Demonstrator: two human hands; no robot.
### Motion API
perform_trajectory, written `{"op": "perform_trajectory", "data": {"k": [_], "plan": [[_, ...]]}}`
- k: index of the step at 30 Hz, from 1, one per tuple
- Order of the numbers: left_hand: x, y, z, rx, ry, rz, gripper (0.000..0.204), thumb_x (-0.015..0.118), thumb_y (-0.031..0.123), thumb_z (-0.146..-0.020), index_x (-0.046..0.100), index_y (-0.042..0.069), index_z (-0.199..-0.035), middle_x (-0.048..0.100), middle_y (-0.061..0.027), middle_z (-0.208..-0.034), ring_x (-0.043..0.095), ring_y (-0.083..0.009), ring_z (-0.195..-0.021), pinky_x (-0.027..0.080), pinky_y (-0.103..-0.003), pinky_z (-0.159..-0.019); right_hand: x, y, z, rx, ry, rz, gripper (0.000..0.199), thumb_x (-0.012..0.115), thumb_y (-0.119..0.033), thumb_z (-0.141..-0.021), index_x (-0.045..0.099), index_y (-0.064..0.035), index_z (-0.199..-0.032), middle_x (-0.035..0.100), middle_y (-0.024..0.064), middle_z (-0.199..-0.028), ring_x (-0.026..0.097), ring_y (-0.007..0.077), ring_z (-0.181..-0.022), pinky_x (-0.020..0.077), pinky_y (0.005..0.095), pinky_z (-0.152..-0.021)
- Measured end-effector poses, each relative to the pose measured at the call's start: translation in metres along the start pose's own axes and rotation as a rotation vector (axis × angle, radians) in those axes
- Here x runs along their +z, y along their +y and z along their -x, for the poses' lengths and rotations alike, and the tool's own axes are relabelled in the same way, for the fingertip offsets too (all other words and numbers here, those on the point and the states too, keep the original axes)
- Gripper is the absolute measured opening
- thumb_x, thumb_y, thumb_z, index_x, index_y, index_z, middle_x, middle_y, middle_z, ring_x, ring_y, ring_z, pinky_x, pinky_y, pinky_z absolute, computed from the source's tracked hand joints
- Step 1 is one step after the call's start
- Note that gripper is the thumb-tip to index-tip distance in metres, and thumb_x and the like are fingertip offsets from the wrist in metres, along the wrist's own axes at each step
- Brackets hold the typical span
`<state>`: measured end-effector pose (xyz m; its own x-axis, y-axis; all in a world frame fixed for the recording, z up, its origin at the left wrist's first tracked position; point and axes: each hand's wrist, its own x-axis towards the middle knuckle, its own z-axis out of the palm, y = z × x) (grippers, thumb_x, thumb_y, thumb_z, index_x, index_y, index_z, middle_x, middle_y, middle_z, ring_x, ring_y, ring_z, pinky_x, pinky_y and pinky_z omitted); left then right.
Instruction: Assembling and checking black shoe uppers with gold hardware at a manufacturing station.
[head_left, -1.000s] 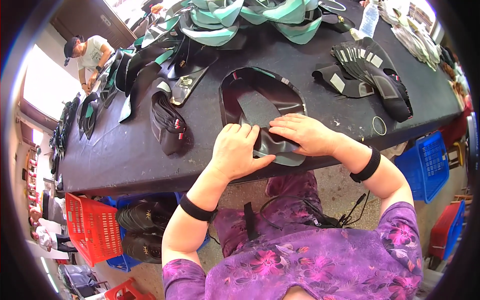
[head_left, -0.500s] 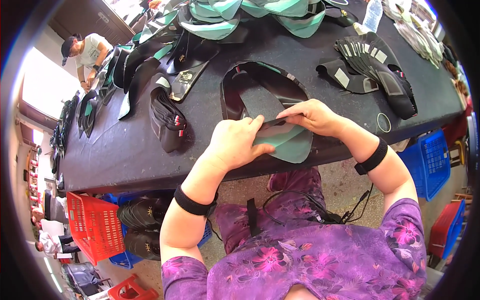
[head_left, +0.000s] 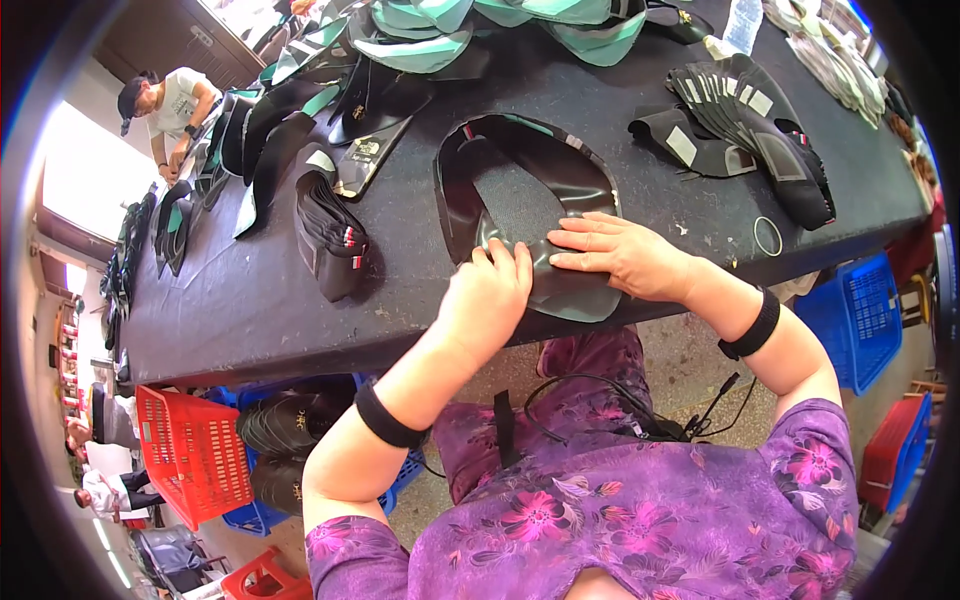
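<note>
Since the earlier frame, the dark rubber piece [head_left: 560, 275] has been laid back flat at the near edge of the black surface [head_left: 250, 300], where before it was lifted with a green underside showing. The right hand [head_left: 625, 255] is pressed flat on it, fingers spread and holding nothing. The left hand [head_left: 490, 295] is curled at the piece's left edge, fingers bent narrowly onto it. A black horseshoe-shaped piece [head_left: 520, 165] lies just behind. A stack of black straps [head_left: 330, 235] is set to the left.
</note>
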<state>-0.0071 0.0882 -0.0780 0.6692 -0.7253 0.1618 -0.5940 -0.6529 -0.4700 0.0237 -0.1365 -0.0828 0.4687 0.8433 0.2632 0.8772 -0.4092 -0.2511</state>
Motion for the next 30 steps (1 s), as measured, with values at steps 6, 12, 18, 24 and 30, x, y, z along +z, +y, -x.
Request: {"op": "perform_trajectory", "data": {"k": [6,12,18,24,30], "plan": [[0.003,0.016,0.002,-0.046,-0.054,-0.228,0.041,0.046,0.015,-0.077,0.047,-0.004,-0.113,0.054,-0.0250,-0.106,0.055,-0.0307,-0.091,0.046,-0.032,-0.068,-0.006,-0.021,0.018,0.032,-0.131,0.090,0.080,0.069,-0.025,-0.063,0.029,-0.0051,-0.130,0.027,0.0093,-0.138,0.027,0.0219,-0.127,0.0231,0.0338,-0.105],[-0.004,0.015,0.001,0.015,-0.136,-0.339,0.043,0.042,0.017,-0.079,0.046,-0.005,-0.116,0.053,-0.0252,-0.107,0.054,-0.0305,-0.093,0.042,-0.035,-0.078,-0.006,-0.037,0.031,0.020,-0.170,0.200,0.076,0.068,-0.024,-0.063,0.033,-0.0062,-0.128,0.029,0.0098,-0.136,0.028,0.0222,-0.126,0.0238,0.0338,-0.104],[-0.007,0.015,-0.001,0.040,-0.189,-0.349,0.043,0.043,0.018,-0.078,0.046,-0.006,-0.115,0.054,-0.0245,-0.107,0.054,-0.0303,-0.093,0.041,-0.035,-0.079,0.003,-0.054,0.010,0.095,-0.013,0.134,0.069,0.066,-0.024,-0.065,0.037,0.0005,-0.123,0.036,0.0145,-0.130,0.033,0.0250,-0.122,0.0259,0.0347,-0.103],[-0.001,-0.025,0.008,0.080,0.118,0.280,0.037,0.056,0.011,-0.068,0.053,0.000,-0.103,0.057,-0.0150,-0.103,0.056,-0.0225,-0.092,0.043,-0.031,-0.081,0.039,-0.054,-0.008,0.122,0.179,0.276,0.055,0.057,-0.020,-0.074,0.040,0.0012,-0.121,0.038,0.0153,-0.129,0.034,0.0264,-0.122,0.0254,0.0366,-0.103],[0.001,-0.046,0.010,0.090,0.114,0.491,0.030,0.058,0.007,-0.066,0.056,0.005,-0.096,0.059,-0.0089,-0.105,0.057,-0.0240,-0.089,0.043,-0.033,-0.084,0.037,-0.050,-0.008,0.096,0.159,0.238,0.047,0.050,-0.010,-0.075,0.042,0.0007,-0.120,0.038,0.0152,-0.129,0.033,0.0265,-0.123,0.0240,0.0367,-0.103]]}}
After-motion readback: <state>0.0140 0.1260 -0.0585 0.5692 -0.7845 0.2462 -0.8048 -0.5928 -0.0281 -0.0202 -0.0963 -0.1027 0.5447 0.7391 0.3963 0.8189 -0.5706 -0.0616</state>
